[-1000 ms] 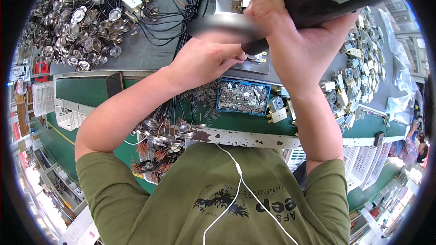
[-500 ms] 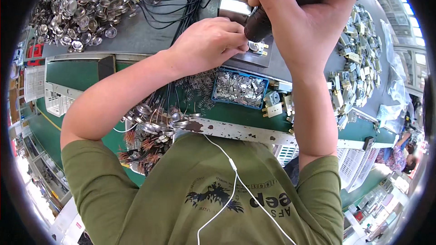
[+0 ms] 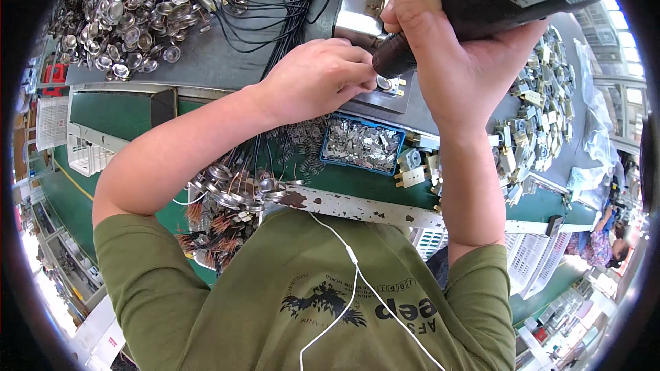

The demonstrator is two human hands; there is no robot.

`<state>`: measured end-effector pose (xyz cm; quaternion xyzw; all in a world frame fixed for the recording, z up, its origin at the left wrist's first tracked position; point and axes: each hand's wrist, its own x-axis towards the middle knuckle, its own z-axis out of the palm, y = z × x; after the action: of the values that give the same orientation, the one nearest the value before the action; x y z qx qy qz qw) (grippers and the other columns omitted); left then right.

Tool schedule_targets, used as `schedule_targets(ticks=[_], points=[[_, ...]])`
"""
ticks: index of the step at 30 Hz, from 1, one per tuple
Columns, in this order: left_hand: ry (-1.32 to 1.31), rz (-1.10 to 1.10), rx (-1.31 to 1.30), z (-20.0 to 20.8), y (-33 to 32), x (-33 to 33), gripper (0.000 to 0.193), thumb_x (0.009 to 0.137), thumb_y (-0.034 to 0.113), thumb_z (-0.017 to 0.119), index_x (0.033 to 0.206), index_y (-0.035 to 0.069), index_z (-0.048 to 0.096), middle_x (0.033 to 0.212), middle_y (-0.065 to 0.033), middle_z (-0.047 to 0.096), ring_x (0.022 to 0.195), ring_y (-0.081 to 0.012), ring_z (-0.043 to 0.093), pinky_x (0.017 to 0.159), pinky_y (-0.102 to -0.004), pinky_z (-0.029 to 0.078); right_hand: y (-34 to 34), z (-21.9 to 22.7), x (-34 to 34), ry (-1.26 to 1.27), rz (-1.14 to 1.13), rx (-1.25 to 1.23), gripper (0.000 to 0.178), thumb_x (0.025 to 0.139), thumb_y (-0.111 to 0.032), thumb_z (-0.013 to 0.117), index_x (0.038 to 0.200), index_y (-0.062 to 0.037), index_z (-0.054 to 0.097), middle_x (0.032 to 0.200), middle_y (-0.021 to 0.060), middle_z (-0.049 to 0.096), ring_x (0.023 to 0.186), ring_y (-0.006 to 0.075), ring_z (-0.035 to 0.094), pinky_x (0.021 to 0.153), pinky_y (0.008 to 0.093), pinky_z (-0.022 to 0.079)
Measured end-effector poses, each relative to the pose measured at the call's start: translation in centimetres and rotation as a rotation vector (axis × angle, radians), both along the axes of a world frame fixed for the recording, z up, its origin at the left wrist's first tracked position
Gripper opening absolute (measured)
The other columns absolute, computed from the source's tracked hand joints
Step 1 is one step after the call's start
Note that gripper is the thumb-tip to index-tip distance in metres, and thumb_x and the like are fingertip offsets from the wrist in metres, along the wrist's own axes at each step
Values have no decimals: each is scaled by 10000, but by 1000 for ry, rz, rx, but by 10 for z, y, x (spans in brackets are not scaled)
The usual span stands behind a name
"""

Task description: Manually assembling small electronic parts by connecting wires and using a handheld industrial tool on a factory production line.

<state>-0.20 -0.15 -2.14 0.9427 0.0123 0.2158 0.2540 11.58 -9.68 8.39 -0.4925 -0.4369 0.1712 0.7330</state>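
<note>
My right hand is wrapped round a black power screwdriver, its dark nose slanting down to the left. Under that nose sits a small part with brass terminals, on a flat metal block. My left hand is closed close beside the nose, thumb and fingers pressed together. Whatever those fingers pinch is hidden. Where the tool's tip meets the part cannot be seen either.
Below the block is a blue tray of small metal pieces. Light switch-like parts with brass terminals pile up at right. Round metal caps heap at far left, near bundled black wires. More wired caps hang by the table edge.
The power screwdriver's body has tilted and shifted right, baring more of its side and label. Its nose stays over the small part. My left hand keeps its pinch beside it.
</note>
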Motion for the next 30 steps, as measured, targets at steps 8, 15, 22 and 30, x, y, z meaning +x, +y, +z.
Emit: schedule_targets(ticks=[8,15,22,30], points=[[-29,21,-17,-2,0,0,72,823,107,736,885,105,698,916,-25,678,902,-274,640,799,-414,531,5,-7,10,-145,46,56,312,822,117,751,1082,53,592,923,107,710,800,136,692,682,265,566],[-23,9,-4,1,-2,1,78,820,106,738,885,100,696,900,-25,669,891,-274,635,797,-417,528,46,-35,24,-56,195,476,297,817,134,744,1065,65,595,920,103,701,798,133,686,676,252,554],[-14,-7,-6,1,-1,3,83,819,97,729,891,98,687,895,-34,670,887,-280,635,794,-414,526,7,-21,17,-138,19,224,260,820,147,729,1041,64,620,890,92,702,757,131,681,662,255,555],[80,55,-112,0,-1,1,132,847,148,733,923,71,657,923,-79,684,977,-299,665,816,-440,531,1,-3,17,-151,15,-75,213,850,-5,776,1019,28,651,833,80,698,665,129,673,578,257,542]])
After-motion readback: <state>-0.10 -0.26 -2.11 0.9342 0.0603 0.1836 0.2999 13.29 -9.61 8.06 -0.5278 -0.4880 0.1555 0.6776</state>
